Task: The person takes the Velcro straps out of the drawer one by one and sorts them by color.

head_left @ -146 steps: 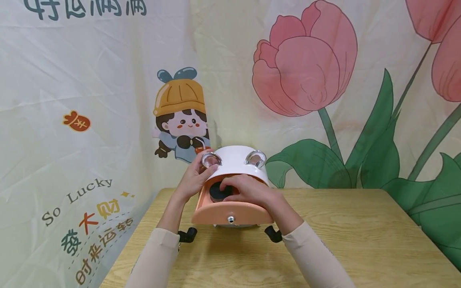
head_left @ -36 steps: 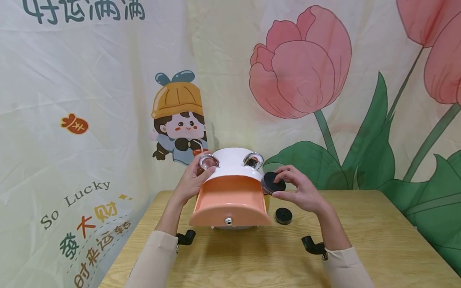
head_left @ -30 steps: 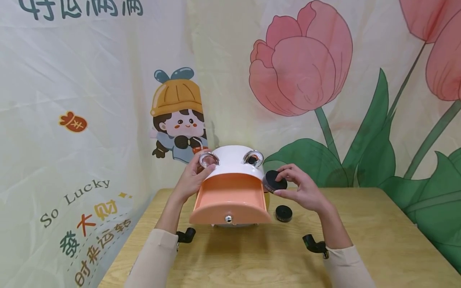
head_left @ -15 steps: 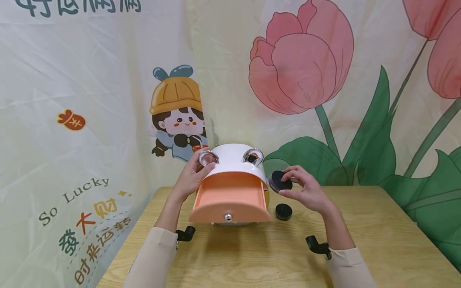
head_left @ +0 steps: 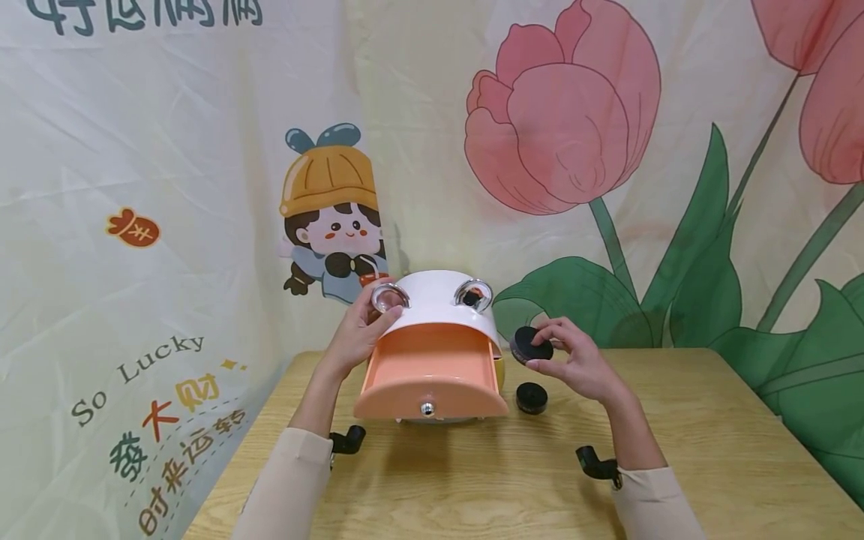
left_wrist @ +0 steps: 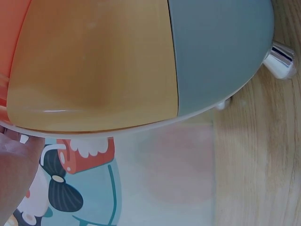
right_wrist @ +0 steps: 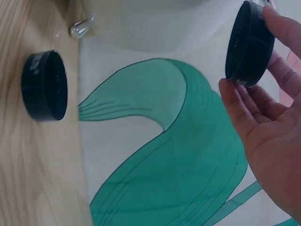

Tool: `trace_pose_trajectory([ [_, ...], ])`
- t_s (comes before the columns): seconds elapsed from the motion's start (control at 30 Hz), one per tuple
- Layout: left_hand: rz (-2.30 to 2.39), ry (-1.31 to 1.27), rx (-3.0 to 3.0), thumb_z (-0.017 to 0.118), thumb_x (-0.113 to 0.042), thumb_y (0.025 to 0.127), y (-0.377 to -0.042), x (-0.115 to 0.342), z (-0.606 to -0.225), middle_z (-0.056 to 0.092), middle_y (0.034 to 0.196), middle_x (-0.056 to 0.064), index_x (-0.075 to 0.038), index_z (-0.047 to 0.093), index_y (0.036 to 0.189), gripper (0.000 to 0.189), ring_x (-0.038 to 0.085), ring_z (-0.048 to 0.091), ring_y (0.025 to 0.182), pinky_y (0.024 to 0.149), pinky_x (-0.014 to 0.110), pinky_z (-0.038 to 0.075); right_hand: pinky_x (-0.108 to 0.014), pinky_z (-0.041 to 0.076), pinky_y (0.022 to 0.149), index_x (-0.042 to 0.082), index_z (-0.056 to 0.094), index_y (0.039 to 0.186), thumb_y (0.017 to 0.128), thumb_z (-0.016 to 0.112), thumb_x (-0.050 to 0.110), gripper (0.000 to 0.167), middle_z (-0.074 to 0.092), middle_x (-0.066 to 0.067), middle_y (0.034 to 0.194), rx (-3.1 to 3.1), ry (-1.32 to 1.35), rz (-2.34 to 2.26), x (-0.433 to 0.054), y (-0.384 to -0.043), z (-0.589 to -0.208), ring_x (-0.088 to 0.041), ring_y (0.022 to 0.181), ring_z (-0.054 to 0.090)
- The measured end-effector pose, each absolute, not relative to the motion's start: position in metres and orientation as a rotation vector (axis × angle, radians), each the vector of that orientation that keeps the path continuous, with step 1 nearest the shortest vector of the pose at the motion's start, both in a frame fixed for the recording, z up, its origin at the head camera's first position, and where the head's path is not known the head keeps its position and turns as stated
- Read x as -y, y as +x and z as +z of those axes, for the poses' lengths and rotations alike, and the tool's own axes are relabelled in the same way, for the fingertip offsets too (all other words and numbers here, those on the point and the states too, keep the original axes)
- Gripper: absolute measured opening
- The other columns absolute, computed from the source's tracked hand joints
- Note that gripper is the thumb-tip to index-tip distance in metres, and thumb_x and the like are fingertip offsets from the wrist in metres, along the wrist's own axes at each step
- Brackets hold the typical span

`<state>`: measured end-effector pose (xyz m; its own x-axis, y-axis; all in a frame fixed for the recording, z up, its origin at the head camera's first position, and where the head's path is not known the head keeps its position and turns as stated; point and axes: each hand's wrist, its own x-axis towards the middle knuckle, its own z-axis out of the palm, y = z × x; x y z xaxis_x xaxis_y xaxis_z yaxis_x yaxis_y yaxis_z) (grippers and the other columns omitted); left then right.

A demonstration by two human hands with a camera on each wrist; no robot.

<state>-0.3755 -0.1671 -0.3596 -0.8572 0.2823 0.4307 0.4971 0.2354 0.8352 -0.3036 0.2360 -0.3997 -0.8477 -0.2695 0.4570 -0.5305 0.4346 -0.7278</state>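
A frog-shaped drawer box (head_left: pixel 442 296), white on top with two silver ring eyes, stands on the table. Its orange drawer (head_left: pixel 432 360) is pulled out, and nothing shows inside. My left hand (head_left: pixel 361 330) grips the box's upper left side, thumb in front beside the eye. To the right of the box, my right hand (head_left: pixel 574 360) pinches a round black disc (head_left: pixel 529 345) by its rim, raised above the table. Pale lettering runs along that rim, and the right wrist view shows a recessed face. A second black disc (head_left: pixel 532 398) lies below it on the tabletop.
The wooden table (head_left: pixel 709 450) reaches back to a printed cloth (head_left: pixel 418 150) with tulips and a cartoon figure. A black angled mount (head_left: pixel 597 465) sits at the right wrist and another (head_left: pixel 347 440) at the left.
Earlier, my right hand was inside the drawer on a black disc; now it holds a disc out to the right. Over the last second it has drifted slightly right. My left hand stays put.
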Motion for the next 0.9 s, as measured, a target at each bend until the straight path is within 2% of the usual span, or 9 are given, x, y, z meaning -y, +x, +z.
trace_pose_trajectory([
  [0.3, -1.69, -0.746, 2.304, 0.068, -0.028, 0.103, -0.375, 0.168, -0.36, 0.059, 0.135, 0.011, -0.028, 0.044, 0.152, 0.055, 0.028, 0.06, 0.121, 0.096, 0.02, 0.052, -0.067, 0.042, 0.111, 0.01, 0.068, 0.104, 0.088, 0.085, 0.019, 0.025, 0.056, -0.014, 0.134, 2.544, 0.593, 1.345, -0.244, -0.313, -0.416, -0.038, 0.128, 0.052],
  [0.53, -1.686, -0.746, 2.309, 0.069, -0.031, 0.102, -0.375, 0.166, -0.36, 0.059, 0.135, 0.009, -0.03, 0.044, 0.151, 0.055, 0.027, 0.06, 0.121, 0.097, 0.02, 0.052, -0.067, 0.044, 0.109, 0.008, 0.068, 0.1, 0.085, 0.087, 0.015, 0.025, 0.056, -0.014, 0.128, 2.598, 0.542, 1.362, -0.252, -0.314, -0.424, -0.039, 0.124, 0.053],
  [0.8, -1.679, -0.716, 2.315, 0.069, -0.029, 0.102, -0.378, 0.171, -0.362, 0.059, 0.137, 0.009, -0.027, 0.043, 0.153, 0.058, 0.028, 0.06, 0.121, 0.096, 0.019, 0.051, -0.063, 0.046, 0.109, 0.01, 0.071, 0.098, 0.082, 0.09, 0.021, 0.027, 0.059, -0.012, 0.124, 2.707, 0.494, 1.316, -0.265, -0.327, -0.446, -0.035, 0.12, 0.055],
  [0.9, -1.69, -0.73, 2.323, 0.068, -0.027, 0.102, -0.379, 0.17, -0.362, 0.058, 0.139, 0.012, -0.025, 0.04, 0.156, 0.06, 0.03, 0.06, 0.123, 0.096, 0.019, 0.05, -0.063, 0.046, 0.109, 0.009, 0.072, 0.096, 0.08, 0.091, 0.018, 0.026, 0.06, -0.012, 0.123, 2.717, 0.463, 1.301, -0.271, -0.328, -0.451, -0.035, 0.119, 0.056],
])
